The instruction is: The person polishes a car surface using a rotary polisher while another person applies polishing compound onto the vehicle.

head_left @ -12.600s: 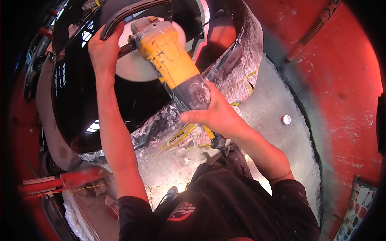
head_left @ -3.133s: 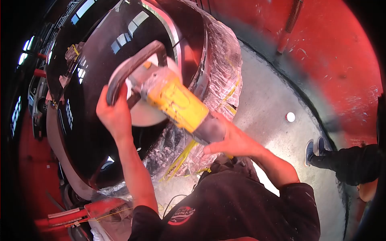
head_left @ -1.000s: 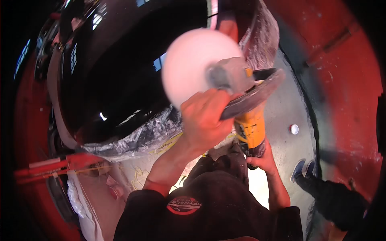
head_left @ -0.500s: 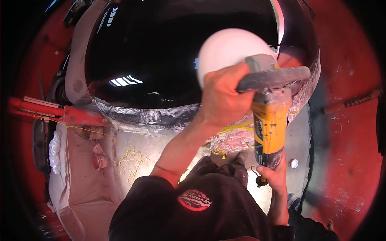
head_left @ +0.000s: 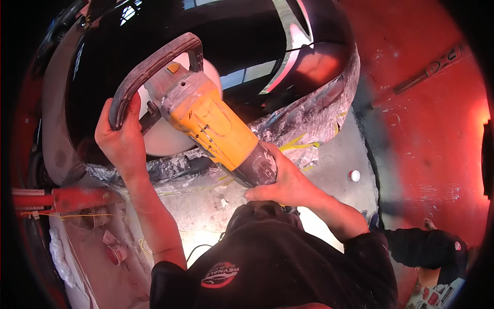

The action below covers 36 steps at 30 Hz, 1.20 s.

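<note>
A yellow rotary polisher (head_left: 213, 126) with a grey head lies slantwise across the middle of the view. Its round white pad (head_left: 167, 139) is over the glossy black car panel (head_left: 154, 26); the contact itself is hidden under the tool. My left hand (head_left: 121, 141) is closed around the lower end of the dark bow handle (head_left: 149, 67) at the front. Around the dark rear end of the body, my right hand (head_left: 288, 183) is wrapped with the thumb underneath.
Crinkled masking film (head_left: 309, 116) with yellow tape hangs along the panel's lower edge. A small white-and-red cup (head_left: 354, 175) stands on the floor. Another person's dark-clothed leg (head_left: 422, 252) shows at lower right. A red beam (head_left: 82, 198) juts in at left.
The polisher has shifted left across the panel and turned from nearly upright to a slant. My hands moved with it, both keeping hold. The view has shifted too.
</note>
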Motion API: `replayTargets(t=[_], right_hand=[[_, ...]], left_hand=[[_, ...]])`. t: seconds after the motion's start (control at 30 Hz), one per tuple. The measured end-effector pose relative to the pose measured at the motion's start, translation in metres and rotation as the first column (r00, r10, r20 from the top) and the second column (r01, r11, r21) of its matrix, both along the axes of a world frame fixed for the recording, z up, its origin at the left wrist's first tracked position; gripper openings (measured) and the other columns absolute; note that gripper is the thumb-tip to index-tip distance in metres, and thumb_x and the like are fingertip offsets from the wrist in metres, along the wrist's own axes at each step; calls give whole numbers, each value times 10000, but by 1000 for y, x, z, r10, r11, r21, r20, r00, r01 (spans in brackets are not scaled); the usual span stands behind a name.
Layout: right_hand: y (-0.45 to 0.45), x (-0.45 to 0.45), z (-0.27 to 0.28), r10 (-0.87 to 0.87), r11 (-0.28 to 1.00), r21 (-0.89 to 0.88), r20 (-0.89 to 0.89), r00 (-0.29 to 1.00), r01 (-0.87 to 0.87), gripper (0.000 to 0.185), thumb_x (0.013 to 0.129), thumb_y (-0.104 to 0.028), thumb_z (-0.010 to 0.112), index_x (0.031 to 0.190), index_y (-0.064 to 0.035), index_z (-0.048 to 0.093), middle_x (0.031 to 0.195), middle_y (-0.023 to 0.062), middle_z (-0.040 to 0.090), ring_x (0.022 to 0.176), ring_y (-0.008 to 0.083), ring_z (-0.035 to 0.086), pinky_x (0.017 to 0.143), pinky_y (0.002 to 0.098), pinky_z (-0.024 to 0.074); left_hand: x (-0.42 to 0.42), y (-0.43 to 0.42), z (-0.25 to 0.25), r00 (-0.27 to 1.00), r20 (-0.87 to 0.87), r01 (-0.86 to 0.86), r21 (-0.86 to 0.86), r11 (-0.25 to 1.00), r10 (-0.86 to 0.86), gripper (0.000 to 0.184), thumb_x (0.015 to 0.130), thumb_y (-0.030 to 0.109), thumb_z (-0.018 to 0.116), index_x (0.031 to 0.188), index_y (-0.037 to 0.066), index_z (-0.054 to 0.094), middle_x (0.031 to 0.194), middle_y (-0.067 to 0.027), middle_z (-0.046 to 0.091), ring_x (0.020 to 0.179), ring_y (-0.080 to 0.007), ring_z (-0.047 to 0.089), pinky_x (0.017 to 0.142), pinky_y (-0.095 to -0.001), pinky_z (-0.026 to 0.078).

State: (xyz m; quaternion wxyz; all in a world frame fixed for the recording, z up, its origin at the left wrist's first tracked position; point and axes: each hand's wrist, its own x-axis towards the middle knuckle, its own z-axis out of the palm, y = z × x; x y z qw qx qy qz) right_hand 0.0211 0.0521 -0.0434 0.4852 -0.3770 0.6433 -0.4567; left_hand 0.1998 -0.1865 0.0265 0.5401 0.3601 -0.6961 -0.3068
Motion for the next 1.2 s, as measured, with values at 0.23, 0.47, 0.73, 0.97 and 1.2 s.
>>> replayTargets(t=[0.23,0.47,0.73,0.97,1.2], right_hand=[[46,-43,-16,-220,969,-64,229,948,240,1019,708,-136,898,1532,25,321,1302,142,613,1232,212,586,1075,371,457],[104,-95,-45,-449,861,-142,238,862,488,857,730,-66,840,1470,16,415,1271,92,617,1157,169,600,997,338,488],[137,-170,-6,-521,850,-114,-34,853,514,779,754,-145,810,1428,4,450,1151,34,613,1001,131,592,869,298,502],[79,-196,101,-363,917,67,-266,893,393,879,686,-299,925,1381,-45,450,817,13,599,580,109,590,485,267,495],[-25,-152,145,-246,949,93,-382,891,302,913,652,-387,925,1371,-53,472,833,20,604,594,109,599,496,262,499]], left_hand=[[-113,19,2,976,65,214,-119,970,-207,89,895,75,783,942,14,738,686,48,604,692,-9,517,630,-222,451],[-241,67,-10,894,50,448,-117,886,-445,53,860,65,724,835,19,715,632,-79,667,597,-75,618,543,-306,475],[-320,75,-28,912,-106,384,-115,916,-396,99,814,95,772,829,16,715,709,-194,679,671,-344,710,590,-399,514],[-289,20,-17,896,-331,325,39,945,-295,156,844,112,775,827,-23,698,718,-188,687,671,-330,698,636,-404,506],[-227,-67,-8,912,-382,171,13,985,-153,185,855,159,773,834,-14,709,691,-177,680,649,-332,686,630,-407,505]])
